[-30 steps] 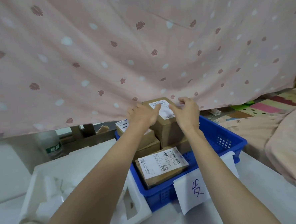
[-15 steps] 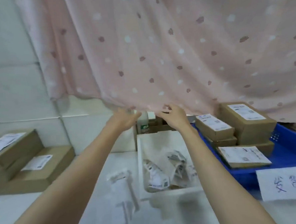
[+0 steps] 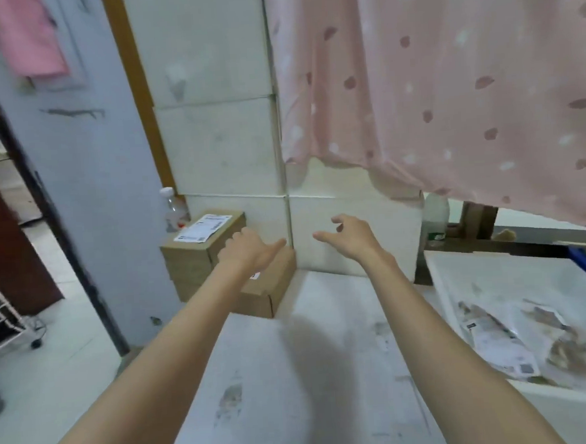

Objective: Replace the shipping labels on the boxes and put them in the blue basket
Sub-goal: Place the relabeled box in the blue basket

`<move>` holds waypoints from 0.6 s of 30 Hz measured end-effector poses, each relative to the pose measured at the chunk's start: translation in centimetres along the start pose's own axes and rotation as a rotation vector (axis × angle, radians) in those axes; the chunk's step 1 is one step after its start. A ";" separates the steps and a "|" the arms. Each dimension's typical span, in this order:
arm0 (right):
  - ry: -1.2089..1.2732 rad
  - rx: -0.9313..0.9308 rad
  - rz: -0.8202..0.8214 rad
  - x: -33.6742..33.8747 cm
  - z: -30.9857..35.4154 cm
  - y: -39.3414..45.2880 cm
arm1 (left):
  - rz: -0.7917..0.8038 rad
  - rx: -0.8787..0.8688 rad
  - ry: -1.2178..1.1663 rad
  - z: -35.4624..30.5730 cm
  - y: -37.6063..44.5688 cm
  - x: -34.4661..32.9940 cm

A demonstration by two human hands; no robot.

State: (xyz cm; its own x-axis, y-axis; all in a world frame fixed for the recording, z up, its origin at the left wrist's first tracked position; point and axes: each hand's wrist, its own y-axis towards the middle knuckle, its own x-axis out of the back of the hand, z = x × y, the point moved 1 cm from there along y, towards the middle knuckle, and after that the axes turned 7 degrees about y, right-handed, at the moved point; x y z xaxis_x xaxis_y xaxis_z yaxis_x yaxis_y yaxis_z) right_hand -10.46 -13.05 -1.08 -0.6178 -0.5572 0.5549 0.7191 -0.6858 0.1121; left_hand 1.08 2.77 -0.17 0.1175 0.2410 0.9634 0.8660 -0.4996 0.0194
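White desk [image 3: 314, 375], tiled wall behind. My view has swung left from the basket; both hands, left [image 3: 248, 250] and right [image 3: 349, 237], fingers loosely spread and empty, reach toward unrelabelled boxes [image 3: 200, 251] at eleven o'clock; next box, I judge.

Pink curtain [image 3: 448, 85]; plastic bottle [image 3: 174, 208]

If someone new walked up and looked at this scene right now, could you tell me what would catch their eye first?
Most likely the two bare arms stretched forward across the white table, the left hand and right hand both open and empty, reaching toward the stacked cardboard boxes in the left corner by the wall. Next, the pink spotted curtain hanging at upper right, and the white tray of peeled old labels at right.
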 end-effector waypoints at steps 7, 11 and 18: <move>0.010 -0.095 0.083 -7.2 2.5 1.4 | 0.006 0.072 -0.095 6.2 1.0 0.2; -0.039 -0.143 0.133 -9.9 2.3 2.0 | 0.080 0.159 -0.102 8.1 1.1 -2.0; -0.079 -0.165 0.180 -12.0 1.7 2.2 | 0.188 0.282 -0.110 12.6 2.2 -3.4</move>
State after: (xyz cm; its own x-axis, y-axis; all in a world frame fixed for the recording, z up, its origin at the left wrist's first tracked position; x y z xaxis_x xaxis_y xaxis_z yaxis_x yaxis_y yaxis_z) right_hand -0.93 -7.04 -6.14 -0.4534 -0.6431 0.6172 0.7496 -0.6498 -0.1264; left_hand 8.70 11.36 -6.76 0.3260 0.2628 0.9081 0.9226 -0.2982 -0.2449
